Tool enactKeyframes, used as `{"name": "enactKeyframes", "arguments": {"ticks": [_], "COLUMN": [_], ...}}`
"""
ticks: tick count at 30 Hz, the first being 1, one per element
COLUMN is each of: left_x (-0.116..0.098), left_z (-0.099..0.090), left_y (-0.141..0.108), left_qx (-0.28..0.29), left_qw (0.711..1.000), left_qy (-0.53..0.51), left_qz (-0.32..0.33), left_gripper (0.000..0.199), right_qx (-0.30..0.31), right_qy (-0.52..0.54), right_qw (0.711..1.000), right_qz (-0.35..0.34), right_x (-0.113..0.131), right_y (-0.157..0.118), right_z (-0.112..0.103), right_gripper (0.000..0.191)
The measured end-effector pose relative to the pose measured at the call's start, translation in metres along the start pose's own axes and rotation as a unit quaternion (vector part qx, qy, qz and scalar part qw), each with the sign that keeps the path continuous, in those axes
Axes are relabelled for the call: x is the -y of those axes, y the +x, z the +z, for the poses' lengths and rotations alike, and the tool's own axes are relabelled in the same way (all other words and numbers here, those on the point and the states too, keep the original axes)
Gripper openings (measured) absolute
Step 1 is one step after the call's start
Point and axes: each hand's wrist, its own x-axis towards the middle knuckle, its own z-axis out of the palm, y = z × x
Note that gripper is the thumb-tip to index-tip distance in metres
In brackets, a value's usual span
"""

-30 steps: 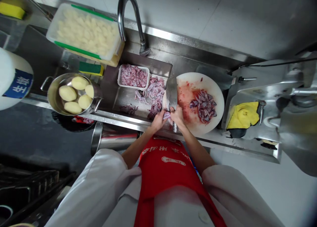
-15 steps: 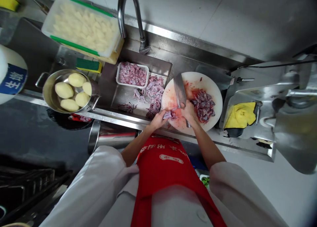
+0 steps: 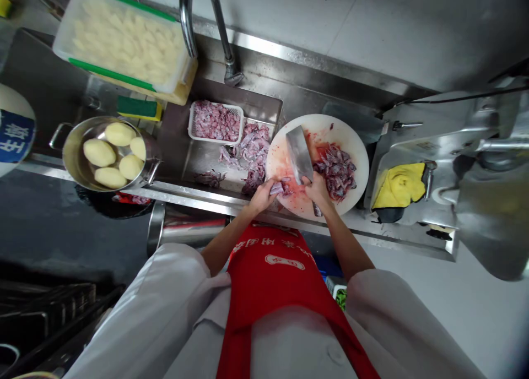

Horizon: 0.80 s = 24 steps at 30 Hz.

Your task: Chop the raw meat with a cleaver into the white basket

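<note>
The right hand (image 3: pixel 317 190) has its fingers wrapped round the handle of a broad steel cleaver (image 3: pixel 299 152), blade laid over the round white cutting board (image 3: pixel 282 134), probably to keep the edge controlled. The left hand (image 3: pixel 261 197) grasps a small pinkish-purple piece of meat (image 3: pixel 278 188) at the board's near-left rim, likely steadying it beside the blade. A dark reddish heap of meat (image 3: pixel 336 171) sits on the board's right part, apparently leaving working room. The white perforated plastic basket (image 3: pixel 216 122), filled with pink pieces, stands in the steel sink (image 3: pixel 192 164).

cleaver (image 3: pixel 299 154): steel, broad side showing, over bloodstained board (image 3: pixel 356 147) | meat piece (image 3: pixel 276 188): pinkish, by near edge
</note>
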Motion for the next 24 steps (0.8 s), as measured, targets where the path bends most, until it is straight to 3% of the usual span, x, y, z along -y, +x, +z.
{"name": "enactKeyframes", "arguments": {"ticks": [5,7,10,14,20,24], "left_x": [0.000,-0.001,0.001,0.009,0.019,0.018], "left_z": [0.006,0.007,0.006,-0.001,0.010,0.025], "left_y": [0.000,0.000,-0.001,-0.011,-0.032,-0.038], "left_qx": [-0.011,-0.019,-0.032,-0.076,-0.208,-0.203], "left_qw": [1.000,1.000,0.999,0.997,0.973,0.972], "left_qy": [0.014,0.014,0.016,0.023,0.017,0.002], "left_qz": [-0.002,-0.005,-0.008,-0.020,-0.103,-0.116], "left_gripper": [0.028,0.030,0.029,0.010,0.014,0.010], "right_qx": [-0.060,-0.066,-0.020,0.018,-0.028,-0.019], "right_qy": [-0.015,0.005,0.041,0.075,0.092,0.056], "right_qw": [0.998,0.998,0.999,0.996,0.995,0.998], "right_qz": [0.013,-0.002,0.011,0.052,0.022,0.017], "right_x": [-0.012,-0.003,0.012,0.016,0.005,0.004], "right_y": [-0.026,-0.044,-0.063,-0.068,-0.070,-0.074], "right_z": [-0.010,-0.002,0.018,0.037,0.049,0.046], "right_gripper": [0.034,0.037,0.036,0.034,0.039,0.043]}}
